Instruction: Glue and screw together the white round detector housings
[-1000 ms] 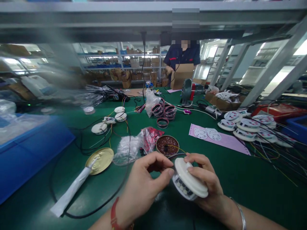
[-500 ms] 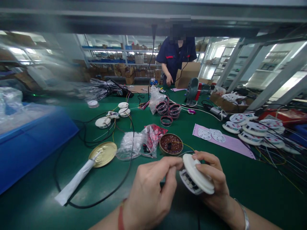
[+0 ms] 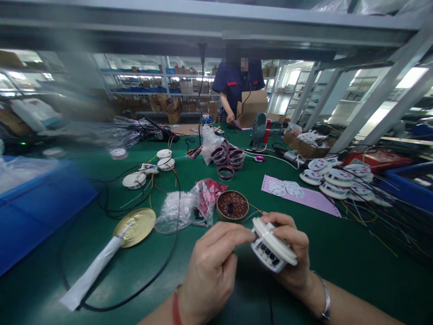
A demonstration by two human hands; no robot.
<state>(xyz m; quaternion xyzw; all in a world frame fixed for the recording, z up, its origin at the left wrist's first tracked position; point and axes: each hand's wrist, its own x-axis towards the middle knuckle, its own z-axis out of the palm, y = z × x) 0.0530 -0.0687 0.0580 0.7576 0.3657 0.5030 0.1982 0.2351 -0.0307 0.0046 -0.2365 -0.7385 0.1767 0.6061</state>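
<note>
My right hand (image 3: 291,243) is closed around a round white device (image 3: 275,243), thumb and fingers gripping its rim. The device is tilted, with a row of black-and-white terminals on its side facing me. Wires run from behind it. My left hand (image 3: 214,266) has curled fingers, its index fingertip touching the device's left edge; whatever lies between finger and thumb is hidden. Just beyond the hands stands a round tin of brown bits (image 3: 232,206). A gold lid (image 3: 138,228) lies to the left, with a white tube (image 3: 93,275) resting its nozzle on it.
Plastic bags (image 3: 182,205) lie mid-table. Pink-rimmed clear rings (image 3: 226,173) are beyond. At right are a pink sheet (image 3: 304,195) and several stacked white discs with wires (image 3: 338,177). A blue bin (image 3: 43,212) is at left. Across the table, a person (image 3: 238,85) stands by a cardboard box (image 3: 252,108).
My view has turned slightly right, so the table things sit further left. The white device has tilted in my right hand, showing more of its terminals. My left fingertips stay at its edge.
</note>
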